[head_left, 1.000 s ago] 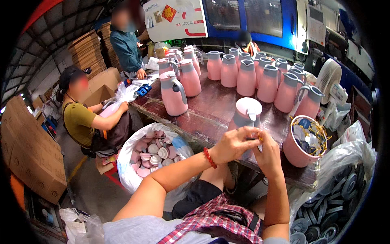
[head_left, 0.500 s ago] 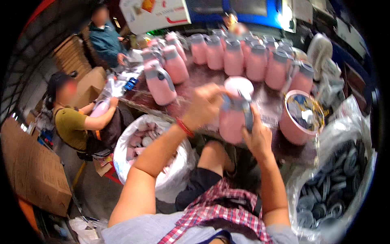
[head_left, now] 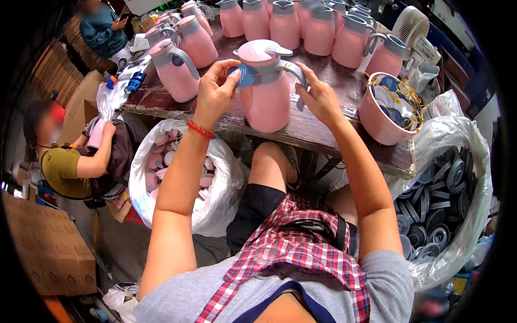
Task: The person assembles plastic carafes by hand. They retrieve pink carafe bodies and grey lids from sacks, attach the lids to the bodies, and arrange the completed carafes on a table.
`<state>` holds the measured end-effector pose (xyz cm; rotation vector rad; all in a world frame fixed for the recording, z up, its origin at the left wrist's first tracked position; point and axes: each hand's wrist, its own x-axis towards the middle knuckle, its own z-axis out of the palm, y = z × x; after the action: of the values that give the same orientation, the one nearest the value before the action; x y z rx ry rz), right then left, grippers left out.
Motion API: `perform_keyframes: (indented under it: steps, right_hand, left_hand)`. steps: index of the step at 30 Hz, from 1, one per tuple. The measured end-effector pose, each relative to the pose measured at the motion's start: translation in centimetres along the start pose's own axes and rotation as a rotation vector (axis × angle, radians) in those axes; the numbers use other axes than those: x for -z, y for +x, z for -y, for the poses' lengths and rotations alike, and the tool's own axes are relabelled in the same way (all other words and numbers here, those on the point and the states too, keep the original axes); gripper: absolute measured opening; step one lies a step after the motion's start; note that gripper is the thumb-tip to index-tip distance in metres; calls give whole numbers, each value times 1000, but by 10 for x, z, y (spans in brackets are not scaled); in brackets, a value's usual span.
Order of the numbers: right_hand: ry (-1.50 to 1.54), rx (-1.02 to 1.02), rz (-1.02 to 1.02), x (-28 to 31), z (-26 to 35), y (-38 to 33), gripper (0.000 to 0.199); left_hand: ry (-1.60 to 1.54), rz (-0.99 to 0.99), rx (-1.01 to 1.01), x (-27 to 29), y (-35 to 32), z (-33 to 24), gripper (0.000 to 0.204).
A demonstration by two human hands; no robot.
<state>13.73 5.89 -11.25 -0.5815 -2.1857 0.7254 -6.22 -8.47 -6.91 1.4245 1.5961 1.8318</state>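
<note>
A pink jug (head_left: 265,107) with a grey collar and a pink lid (head_left: 258,51) stands upright on the table in front of me. My left hand (head_left: 215,89) pinches a round blue tag (head_left: 246,76) against the left side of the collar. From the tag a thin gold cord (head_left: 272,71) runs across the collar to the grey handle (head_left: 294,69). On the right, my right hand (head_left: 319,96) has its thumb and forefinger around that handle; its other fingers are curled and partly hidden.
Lidless pink jugs (head_left: 285,29) line the table's far side; lidded ones (head_left: 177,78) stand left. A pink tub (head_left: 382,121) of corded tags sits right. Below are bags of pink lids (head_left: 202,180) and grey rings (head_left: 436,207). A co-worker (head_left: 70,167) handles a jug at left.
My left hand has gone from the jug's top to its left side, where it holds the tag. My right hand stays at the handle. The view has shifted, and the co-workers appear farther left.
</note>
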Motion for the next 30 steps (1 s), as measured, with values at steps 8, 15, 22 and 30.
perform_keyframes:
  steps: [8, 15, 22, 30]
  right_hand:
    - [143, -9, 57, -80, 18, 43, 51]
    - [280, 64, 250, -161, 47, 82, 61]
    - [408, 98, 368, -192, 1, 79, 54]
    - [32, -30, 424, -156, -92, 131, 34]
  left_hand:
    - [305, -352, -231, 28, -16, 38, 32]
    - [1002, -13, -311, 32, -45, 90, 28]
    - [1199, -72, -83, 90, -21, 147, 49]
    - [1245, -272, 219, 132, 31, 187, 72]
